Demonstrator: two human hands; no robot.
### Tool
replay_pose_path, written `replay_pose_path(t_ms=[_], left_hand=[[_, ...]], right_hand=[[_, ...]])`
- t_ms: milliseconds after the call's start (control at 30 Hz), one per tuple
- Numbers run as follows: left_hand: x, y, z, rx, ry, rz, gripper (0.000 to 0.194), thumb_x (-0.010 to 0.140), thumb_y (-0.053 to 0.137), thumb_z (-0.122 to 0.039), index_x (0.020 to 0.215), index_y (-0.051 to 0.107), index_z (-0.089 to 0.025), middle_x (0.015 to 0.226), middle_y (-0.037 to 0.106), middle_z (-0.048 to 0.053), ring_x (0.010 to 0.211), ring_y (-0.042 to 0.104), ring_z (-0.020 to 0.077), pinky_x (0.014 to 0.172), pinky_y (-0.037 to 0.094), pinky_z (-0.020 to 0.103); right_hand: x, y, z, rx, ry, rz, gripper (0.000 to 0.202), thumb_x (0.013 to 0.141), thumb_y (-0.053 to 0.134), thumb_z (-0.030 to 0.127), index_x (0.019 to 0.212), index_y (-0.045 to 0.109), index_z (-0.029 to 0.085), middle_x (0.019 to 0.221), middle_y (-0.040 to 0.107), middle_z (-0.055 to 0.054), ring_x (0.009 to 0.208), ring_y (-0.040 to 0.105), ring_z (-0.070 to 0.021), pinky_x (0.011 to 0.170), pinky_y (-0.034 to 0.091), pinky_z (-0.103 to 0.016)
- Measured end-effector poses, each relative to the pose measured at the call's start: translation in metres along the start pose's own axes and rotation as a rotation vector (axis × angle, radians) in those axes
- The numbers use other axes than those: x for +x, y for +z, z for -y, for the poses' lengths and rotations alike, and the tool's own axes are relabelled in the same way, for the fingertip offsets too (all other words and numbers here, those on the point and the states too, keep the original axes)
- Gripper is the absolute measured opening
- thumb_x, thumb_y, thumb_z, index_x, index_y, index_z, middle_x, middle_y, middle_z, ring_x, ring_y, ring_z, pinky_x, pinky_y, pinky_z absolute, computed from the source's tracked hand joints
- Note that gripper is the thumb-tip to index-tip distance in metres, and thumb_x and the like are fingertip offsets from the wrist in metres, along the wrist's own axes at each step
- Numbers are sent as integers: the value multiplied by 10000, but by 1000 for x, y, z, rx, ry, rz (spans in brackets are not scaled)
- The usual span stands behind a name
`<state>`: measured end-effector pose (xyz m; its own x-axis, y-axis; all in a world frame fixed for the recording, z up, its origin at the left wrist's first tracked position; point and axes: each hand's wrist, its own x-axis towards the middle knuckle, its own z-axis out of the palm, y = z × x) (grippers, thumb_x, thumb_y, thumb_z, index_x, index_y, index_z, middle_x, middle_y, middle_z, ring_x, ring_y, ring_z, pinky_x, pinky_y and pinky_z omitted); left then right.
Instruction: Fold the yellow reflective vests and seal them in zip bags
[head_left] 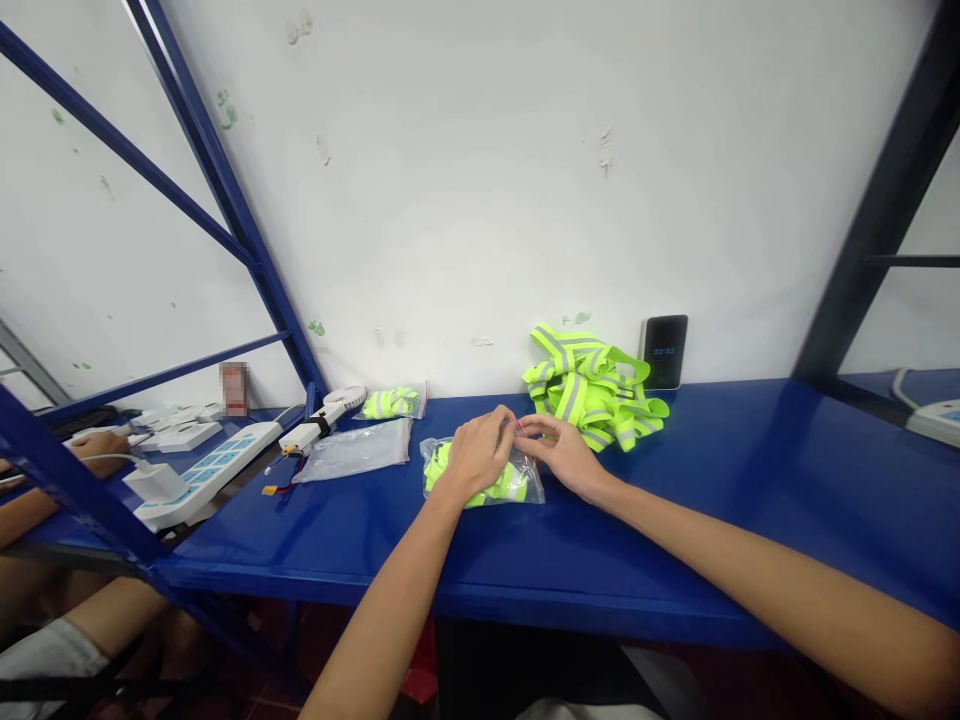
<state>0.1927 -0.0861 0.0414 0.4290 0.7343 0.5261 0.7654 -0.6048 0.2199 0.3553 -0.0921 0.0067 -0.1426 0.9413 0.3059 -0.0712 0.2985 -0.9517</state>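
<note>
A clear zip bag (pixel 534 490) lies on the blue table, with a folded neon-yellow reflective strap (pixel 439 466) inside it. My left hand (pixel 480 452) rests over the bag, its fingertips closed on the red-lined zip edge. At the same edge, the thumb and fingers of my right hand (pixel 561 452) pinch the zip strip. Both hands nearly meet at the bag's far right corner. A loose heap of neon-yellow straps with grey reflective stripes (pixel 589 390) sits just behind my right hand.
Left of my hands lie flat clear bags (pixel 356 450), another filled bag (pixel 394 403), and a small white fan (pixel 343 400) with wires. A phone (pixel 664 352) leans on the wall. Beyond the blue frame post (pixel 247 230) are a power strip (pixel 217 470) and another person's hand (pixel 101 452).
</note>
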Motion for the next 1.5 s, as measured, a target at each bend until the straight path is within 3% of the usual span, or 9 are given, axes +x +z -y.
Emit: replay_pose_path(t_ms=[100, 200, 367, 467, 633, 767, 900, 1300, 1500], left_hand=[[0, 0, 0, -2, -16, 7, 263, 981, 288, -318, 1023, 536, -242, 865, 679, 8, 781, 626, 196, 658, 370, 282], [-1, 1, 2, -24, -7, 14, 263, 975, 282, -284, 996, 538, -229, 830, 665, 11, 750, 613, 189, 658, 368, 276], [-2, 1, 2, -54, 80, 34, 256, 967, 301, -272, 907, 544, -221, 786, 643, 5, 709, 591, 173, 674, 371, 268], [-2, 0, 1, -54, 91, 25, 262, 973, 304, -293, 901, 547, -226, 763, 639, -4, 693, 584, 169, 651, 357, 264], [-3, 0, 0, -55, 68, 10, 246, 972, 341, -340, 908, 556, -240, 751, 646, -19, 688, 587, 161, 629, 346, 258], [-2, 2, 2, -31, 40, -1, 243, 971, 345, -335, 906, 560, -244, 787, 666, -16, 721, 606, 164, 634, 350, 259], [-1, 3, 2, 20, 18, 1, 234, 970, 346, -329, 912, 557, -247, 802, 677, -13, 718, 610, 168, 624, 345, 261], [0, -4, -4, -47, 17, 6, 228, 954, 377, -325, 920, 583, -233, 761, 659, -9, 705, 608, 169, 641, 394, 266], [6, -11, -5, -159, 62, -49, 183, 929, 430, -281, 883, 594, -213, 931, 676, 25, 881, 618, 172, 807, 446, 284]], right_hand=[[2, -3, 1, -1, -32, -3, 291, 766, 660, 387, 982, 633, 194, 868, 677, -38, 720, 640, -162, 650, 521, -286], [5, -4, 0, -93, -101, 19, 308, 733, 707, 355, 979, 626, 189, 791, 657, -13, 633, 620, -141, 632, 516, -284], [7, -5, -1, -206, -205, -31, 227, 788, 658, 407, 833, 638, 186, 693, 644, -14, 645, 616, -160, 639, 516, -291], [4, -6, 2, -155, -177, 23, 273, 842, 587, 450, 821, 651, 186, 710, 643, -22, 646, 619, -165, 623, 529, -294], [-2, -5, 9, 22, 6, 28, 370, 832, 561, 531, 893, 660, 179, 749, 649, -36, 692, 635, -184, 591, 546, -298], [-6, -2, 11, -32, 48, 94, 309, 739, 695, 457, 833, 689, 163, 744, 650, -23, 683, 608, -162, 591, 523, -269], [-6, -1, 11, -70, 75, 69, 280, 709, 723, 415, 793, 709, 149, 733, 669, -25, 672, 607, -161, 620, 528, -284], [-4, 0, 8, -154, -46, 36, 254, 757, 667, 413, 751, 721, 164, 696, 693, -32, 655, 616, -187, 639, 500, -304], [-4, -4, 9, -149, -31, 64, 320, 765, 669, 452, 900, 728, 168, 868, 728, -56, 797, 652, -223, 720, 503, -320]])
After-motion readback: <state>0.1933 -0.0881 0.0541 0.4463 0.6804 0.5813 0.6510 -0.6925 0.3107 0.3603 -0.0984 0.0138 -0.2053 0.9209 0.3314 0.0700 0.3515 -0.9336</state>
